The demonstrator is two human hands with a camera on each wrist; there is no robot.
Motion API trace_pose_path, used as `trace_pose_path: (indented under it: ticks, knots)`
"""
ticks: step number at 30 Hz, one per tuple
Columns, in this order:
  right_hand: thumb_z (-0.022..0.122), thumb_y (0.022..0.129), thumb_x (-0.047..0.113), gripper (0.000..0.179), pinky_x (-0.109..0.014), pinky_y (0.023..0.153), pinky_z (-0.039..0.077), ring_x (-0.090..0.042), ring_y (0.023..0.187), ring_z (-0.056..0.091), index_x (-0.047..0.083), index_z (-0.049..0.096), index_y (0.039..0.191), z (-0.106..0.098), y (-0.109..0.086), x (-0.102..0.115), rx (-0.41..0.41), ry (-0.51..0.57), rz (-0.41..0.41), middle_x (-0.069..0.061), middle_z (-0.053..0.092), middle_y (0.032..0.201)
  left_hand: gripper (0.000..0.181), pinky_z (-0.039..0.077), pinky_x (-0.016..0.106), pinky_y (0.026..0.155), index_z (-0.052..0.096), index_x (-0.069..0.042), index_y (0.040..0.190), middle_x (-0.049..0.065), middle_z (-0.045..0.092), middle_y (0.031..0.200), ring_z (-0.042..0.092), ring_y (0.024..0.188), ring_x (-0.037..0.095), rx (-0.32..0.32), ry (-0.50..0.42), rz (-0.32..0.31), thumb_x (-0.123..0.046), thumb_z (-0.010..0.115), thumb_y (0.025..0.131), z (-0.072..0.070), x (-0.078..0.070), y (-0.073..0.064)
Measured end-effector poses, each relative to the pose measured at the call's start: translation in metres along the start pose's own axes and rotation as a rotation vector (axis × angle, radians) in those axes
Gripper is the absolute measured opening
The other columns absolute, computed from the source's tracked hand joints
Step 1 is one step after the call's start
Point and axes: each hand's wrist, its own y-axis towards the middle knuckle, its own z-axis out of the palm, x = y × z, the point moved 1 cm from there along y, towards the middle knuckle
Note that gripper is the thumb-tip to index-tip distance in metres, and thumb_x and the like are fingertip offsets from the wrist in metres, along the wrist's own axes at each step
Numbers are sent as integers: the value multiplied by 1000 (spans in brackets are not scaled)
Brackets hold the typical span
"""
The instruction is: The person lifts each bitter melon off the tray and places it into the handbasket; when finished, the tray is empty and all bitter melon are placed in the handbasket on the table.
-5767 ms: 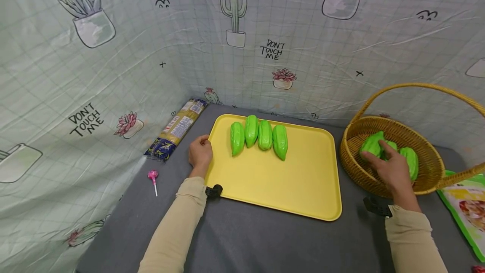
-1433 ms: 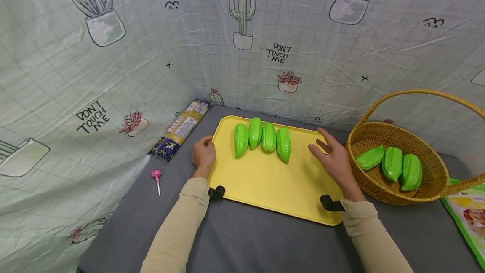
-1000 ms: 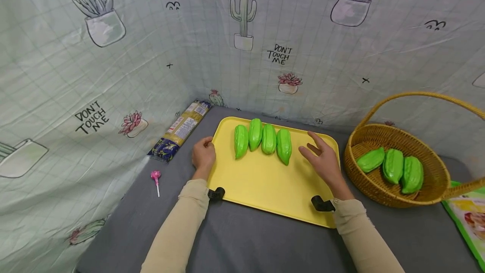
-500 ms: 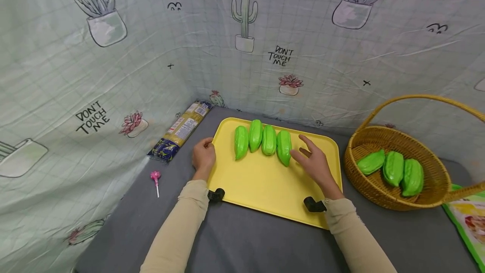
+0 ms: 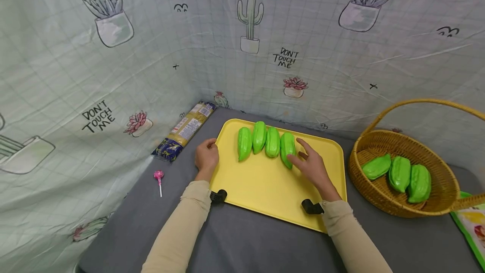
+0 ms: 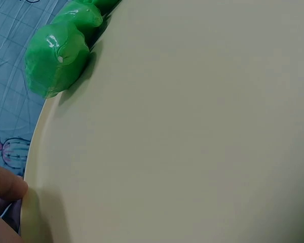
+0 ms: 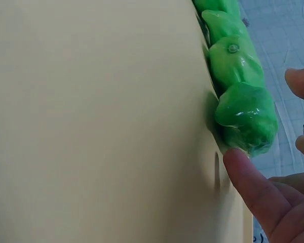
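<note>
A yellow tray [image 5: 261, 193] bears a row of several shiny green, ridged gourd-like pieces along its far side. My left hand [image 5: 207, 155] grips the tray's left rim with curled fingers; a fingertip shows right at the rim in the left wrist view. Over the tray, my right hand [image 5: 312, 167] is spread beside the rightmost green piece [image 5: 287, 144]. In the right wrist view the thumb [image 7: 248, 177] is extended, its tip right at the end of that green piece [image 7: 248, 119], while the other fingers stand apart from it.
A wicker basket [image 5: 354, 176] with a tall handle holds three more green pieces, right of the tray. A packet of noodles [image 5: 185, 132] and a pink lollipop [image 5: 158, 176] lie to the left. A green-edged bag [image 5: 471, 226] is at the far right. A patterned sheet hangs behind.
My right hand was in the basket at the green pieces earlier; it has come out with nothing held and moved left to the rightmost piece on the tray. My left hand stays at the rim.
</note>
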Motion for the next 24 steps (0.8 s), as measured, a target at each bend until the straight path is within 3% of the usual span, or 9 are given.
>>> trace_pose_path:
  ticks: [14, 24]
  knots:
    - [68, 99, 32, 79, -61, 107, 47, -50, 144, 41, 19, 26, 164, 5, 5, 2, 20, -30, -15, -21, 19, 170, 31, 49, 52, 97, 74, -17, 125, 8, 72, 127, 66, 116, 31, -6, 9, 4, -16, 50, 104, 2, 3, 0]
    - [68, 99, 24, 75, -55, 108, 49, -48, 145, 41, 15, 29, 162, 11, 6, 3, 26, -29, -54, -20, 16, 170, 31, 49, 51, 96, 74, -17, 125, 8, 72, 127, 66, 115, 30, -2, 5, 0, -18, 50, 105, 1, 2, 1]
